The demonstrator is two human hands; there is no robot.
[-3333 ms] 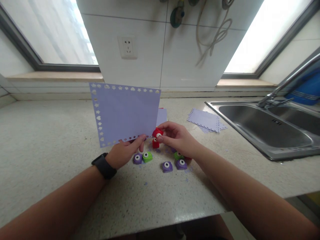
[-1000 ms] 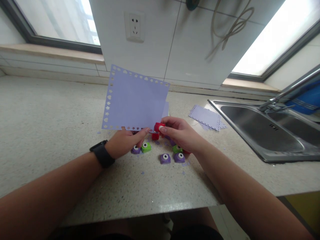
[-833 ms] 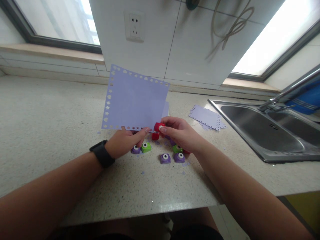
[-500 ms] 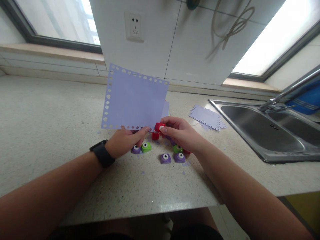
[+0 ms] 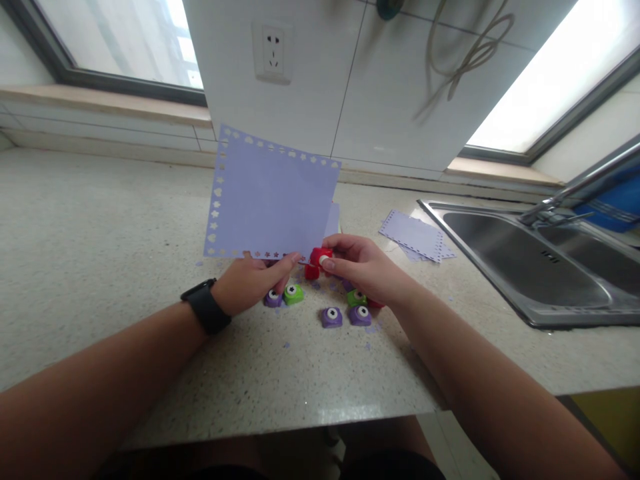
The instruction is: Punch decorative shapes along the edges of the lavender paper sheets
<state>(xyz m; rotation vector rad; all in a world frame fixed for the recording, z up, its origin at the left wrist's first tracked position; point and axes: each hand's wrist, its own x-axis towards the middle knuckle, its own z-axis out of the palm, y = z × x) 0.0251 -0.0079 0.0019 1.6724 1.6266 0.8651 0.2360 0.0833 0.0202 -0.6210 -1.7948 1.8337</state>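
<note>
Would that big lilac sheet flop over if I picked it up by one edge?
Probably not much: the sheet stands up with only a slight bend, though the left hand holds it low. It looks thin, so it is likely light. It may tear more easily along its perforated edges.

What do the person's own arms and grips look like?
The left forearm and right forearm are bare, no sleeves in view. A black wristwatch is worn on the left only. No glove or ring shows on the left grip or right grip.
</note>
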